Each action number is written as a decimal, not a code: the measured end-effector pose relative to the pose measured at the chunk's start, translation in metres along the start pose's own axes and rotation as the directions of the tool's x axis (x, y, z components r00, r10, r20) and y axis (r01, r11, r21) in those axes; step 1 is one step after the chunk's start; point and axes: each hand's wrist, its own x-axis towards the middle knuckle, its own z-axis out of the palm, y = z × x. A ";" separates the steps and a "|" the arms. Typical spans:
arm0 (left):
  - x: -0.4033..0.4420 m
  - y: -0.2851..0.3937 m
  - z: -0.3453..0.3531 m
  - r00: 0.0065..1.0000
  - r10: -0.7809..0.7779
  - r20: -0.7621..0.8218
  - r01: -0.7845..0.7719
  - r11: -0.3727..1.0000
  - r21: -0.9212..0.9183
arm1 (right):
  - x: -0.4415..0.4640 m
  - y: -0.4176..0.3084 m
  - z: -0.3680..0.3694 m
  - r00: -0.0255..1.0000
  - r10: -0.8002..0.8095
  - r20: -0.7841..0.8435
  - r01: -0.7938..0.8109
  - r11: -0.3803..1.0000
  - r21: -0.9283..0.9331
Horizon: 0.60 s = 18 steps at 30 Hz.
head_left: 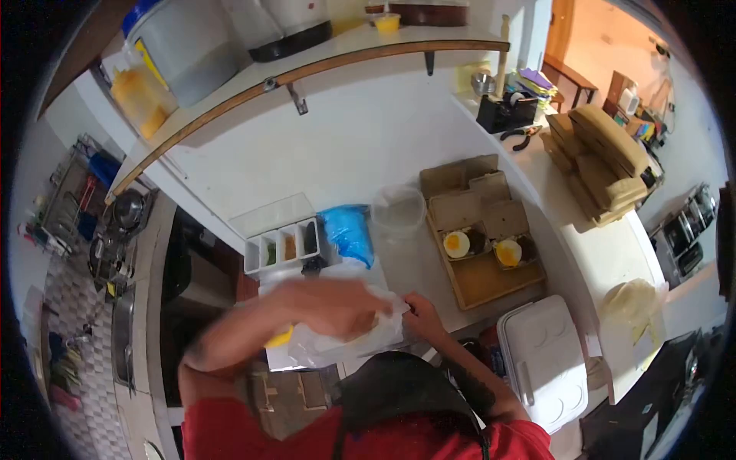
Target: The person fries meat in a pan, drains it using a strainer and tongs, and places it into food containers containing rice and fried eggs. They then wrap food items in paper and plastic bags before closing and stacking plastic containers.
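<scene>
A translucent plastic bag (322, 343) lies over the white work surface in front of my body. My left hand (337, 307) is over the bag, blurred by motion, its fingers partly lost in the plastic. At the bag's right edge my right hand (420, 316) is closed on the plastic. Behind them are a white divided container (282, 247) with green and brown contents, a blue bag (348, 234) and a clear round tub (399, 211). A cardboard box (491, 284) to the right holds two smaller open boxes with egg-topped food (457, 244).
A white cooler (543, 360) stands at the right, below the cardboard box. Stacked brown cartons (598, 165) and pliers (522, 136) rest on the right counter. A wood-edged shelf (368, 47) with containers spans the top. A sink (123, 337) is at the left.
</scene>
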 end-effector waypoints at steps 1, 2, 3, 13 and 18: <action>-0.021 0.027 -0.045 0.957 0.032 -0.288 -0.011 0.997 0.074 | -0.002 0.002 0.002 1.000 0.001 -0.003 -0.001 1.000 0.008; -0.041 0.055 -0.090 0.816 0.064 -0.575 0.026 0.989 0.148 | -0.004 -0.003 0.002 1.000 0.002 0.009 -0.002 0.999 0.042; -0.062 0.082 -0.135 0.613 0.087 -0.785 0.093 0.979 0.181 | -0.006 -0.012 0.001 1.000 -0.003 0.021 0.001 0.997 0.075; 0.028 -0.003 -0.333 0.129 0.275 -0.953 0.652 0.701 0.290 | -0.022 -0.021 -0.003 0.981 0.174 0.088 -0.180 0.982 0.063; -0.001 0.009 -0.298 -0.087 0.307 -0.948 0.291 0.918 0.271 | -0.026 -0.015 -0.002 0.990 0.138 -0.015 -0.136 0.984 0.112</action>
